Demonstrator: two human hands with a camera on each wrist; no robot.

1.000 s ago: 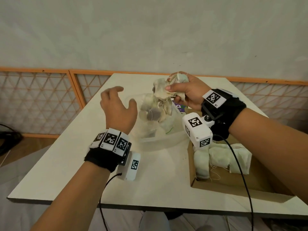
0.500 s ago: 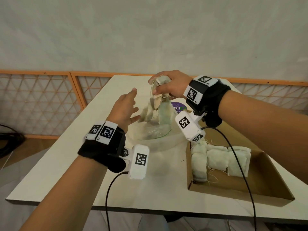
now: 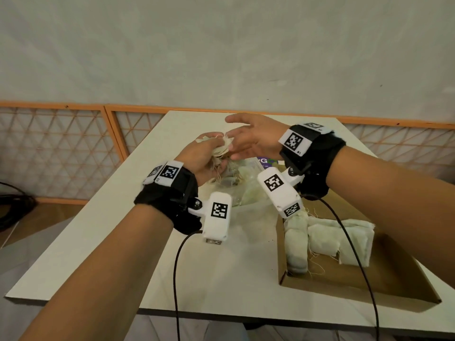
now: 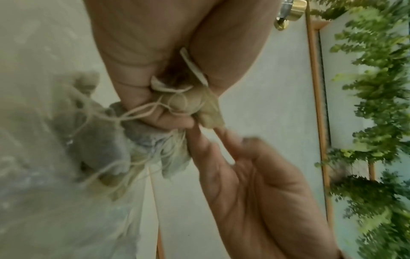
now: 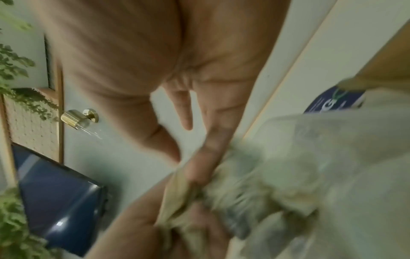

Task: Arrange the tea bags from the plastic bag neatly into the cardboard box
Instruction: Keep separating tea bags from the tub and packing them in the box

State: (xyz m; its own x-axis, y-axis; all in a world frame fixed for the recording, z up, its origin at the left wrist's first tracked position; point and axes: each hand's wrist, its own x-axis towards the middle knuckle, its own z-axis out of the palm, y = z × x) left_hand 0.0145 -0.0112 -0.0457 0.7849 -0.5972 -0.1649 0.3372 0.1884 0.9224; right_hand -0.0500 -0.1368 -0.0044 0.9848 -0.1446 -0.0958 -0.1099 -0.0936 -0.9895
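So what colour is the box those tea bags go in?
Plain brown cardboard box, unprinted inside; clearest in the head view.

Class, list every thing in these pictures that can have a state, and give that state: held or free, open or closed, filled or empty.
left hand: gripping a tangled clump of tea bags
right hand: fingers straight, tips touching the clump
clump of tea bags: lifted above the bag, strings knotted together
plastic bag: open on the table, tea bags inside
cardboard box: open, partly filled
tea bags in box: lying side by side at the far end
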